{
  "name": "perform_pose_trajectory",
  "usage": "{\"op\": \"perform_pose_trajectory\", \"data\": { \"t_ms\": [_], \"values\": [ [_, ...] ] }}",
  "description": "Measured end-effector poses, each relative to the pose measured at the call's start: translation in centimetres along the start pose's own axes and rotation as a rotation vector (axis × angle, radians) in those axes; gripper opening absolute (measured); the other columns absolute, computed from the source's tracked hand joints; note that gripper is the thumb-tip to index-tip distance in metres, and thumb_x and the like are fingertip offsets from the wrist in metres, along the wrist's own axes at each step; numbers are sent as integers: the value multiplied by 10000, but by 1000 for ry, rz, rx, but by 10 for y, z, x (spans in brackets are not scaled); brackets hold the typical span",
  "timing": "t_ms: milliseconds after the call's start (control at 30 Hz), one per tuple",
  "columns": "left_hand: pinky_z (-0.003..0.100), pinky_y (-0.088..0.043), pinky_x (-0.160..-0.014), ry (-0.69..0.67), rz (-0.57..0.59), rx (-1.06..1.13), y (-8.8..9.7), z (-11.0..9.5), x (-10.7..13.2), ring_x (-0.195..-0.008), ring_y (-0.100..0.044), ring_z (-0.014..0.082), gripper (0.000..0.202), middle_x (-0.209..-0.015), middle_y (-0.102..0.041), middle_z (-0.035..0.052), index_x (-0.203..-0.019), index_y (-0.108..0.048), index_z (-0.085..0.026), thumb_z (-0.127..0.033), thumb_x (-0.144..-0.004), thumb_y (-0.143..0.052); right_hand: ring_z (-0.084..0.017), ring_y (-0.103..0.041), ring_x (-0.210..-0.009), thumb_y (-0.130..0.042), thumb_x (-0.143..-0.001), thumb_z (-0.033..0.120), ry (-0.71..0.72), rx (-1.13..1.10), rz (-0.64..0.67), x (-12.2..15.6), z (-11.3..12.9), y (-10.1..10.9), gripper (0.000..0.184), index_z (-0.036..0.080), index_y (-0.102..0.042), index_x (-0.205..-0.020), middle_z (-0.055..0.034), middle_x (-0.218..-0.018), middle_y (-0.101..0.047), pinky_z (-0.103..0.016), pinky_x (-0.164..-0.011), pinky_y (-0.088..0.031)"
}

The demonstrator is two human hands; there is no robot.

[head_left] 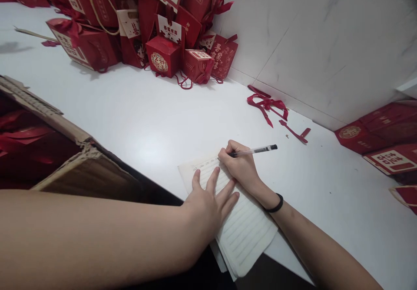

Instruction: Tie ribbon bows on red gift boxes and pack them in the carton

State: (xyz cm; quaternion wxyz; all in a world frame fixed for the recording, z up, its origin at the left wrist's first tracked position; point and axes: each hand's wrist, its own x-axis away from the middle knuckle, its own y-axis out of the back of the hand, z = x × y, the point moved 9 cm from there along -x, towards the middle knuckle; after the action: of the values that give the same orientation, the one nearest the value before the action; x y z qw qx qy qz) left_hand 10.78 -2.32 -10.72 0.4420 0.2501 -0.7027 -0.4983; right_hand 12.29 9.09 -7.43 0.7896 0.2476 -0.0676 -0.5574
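A lined white notepad (244, 233) lies at the near edge of the white table (146, 120), partly over the edge. My left hand (208, 201) rests flat on the pad with its fingers spread. My right hand (239, 166) is closed around a black-capped pen (257, 151) whose tip touches the top line of the pad. A black band circles my right wrist.
An open cardboard box (78, 164) with red items stands at the near left. A heap of red gift boxes and bags (163, 55) fills the far corner. Loose red ribbons (269, 107) lie by the wall. More red boxes (381, 138) sit at the right.
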Motion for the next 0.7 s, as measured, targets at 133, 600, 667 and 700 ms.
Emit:
{"op": "perform_pose_trajectory", "data": {
  "t_ms": [133,600,667,700],
  "values": [
    [720,-143,-994,-1,17,-3,3,0,2,-1316,23,442,958,-1477,-86,15,-1390,-171,-274,-246,-598,-710,-91,-272,-473,-491,-727,185,15,4,3,0,1,0,275,195,-287,-544,69,-501,-278,-226,-445,-246],
    [726,-141,-989,3,-47,22,-1,0,-2,-1308,54,455,973,-1477,-117,22,-1385,-201,-282,-273,-564,-725,-94,-272,-473,-490,-735,212,14,-12,-64,-1,-1,6,276,199,-293,-542,70,-500,-279,-229,-458,-264],
    [728,-135,-988,2,-11,5,-3,0,-2,-1310,49,452,992,-1479,-87,23,-1390,-177,-275,-272,-564,-726,-94,-270,-473,-490,-744,217,17,-11,-52,-1,0,5,285,198,-287,-545,71,-500,-277,-230,-461,-264],
    [728,-131,-988,3,1,-4,-4,0,-2,-1310,52,452,1010,-1480,-77,24,-1392,-169,-273,-267,-554,-733,-94,-269,-472,-488,-749,218,18,-6,-40,-1,1,4,286,198,-286,-547,71,-501,-276,-231,-460,-262]
  ]
}}
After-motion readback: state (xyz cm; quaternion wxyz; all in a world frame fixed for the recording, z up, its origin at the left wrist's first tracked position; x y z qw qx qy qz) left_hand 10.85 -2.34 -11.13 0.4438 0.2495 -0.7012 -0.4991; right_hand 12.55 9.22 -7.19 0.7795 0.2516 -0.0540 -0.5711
